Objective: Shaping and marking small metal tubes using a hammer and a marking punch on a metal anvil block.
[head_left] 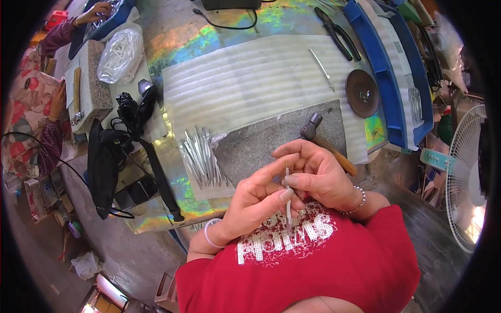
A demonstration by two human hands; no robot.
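Observation:
Close to my chest, a slim silvery metal tool (288, 201) stands roughly upright between both hands. My left hand (255, 201) grips it lower down, with the thumb along its side. Higher up, the thumb and fingers of my right hand (318, 177) pinch it near its narrow upper end. What kind of tool it is, I cannot make out. Just beyond my hands lies a grey stone slab (250, 148). A hammer (313, 128) with a wooden handle rests on its right part, the handle running behind my right hand. Several similar metal pieces (198, 156) lie piled left of the slab.
White foam sheeting (224, 78) covers the table, with one slim metal piece (321, 70) on it. At the right are a brown round dish (361, 94) holding small bits, pliers (339, 36), a blue tray (378, 68) and a fan (469, 177). Another person's hand (99, 11) reaches into a blue bin.

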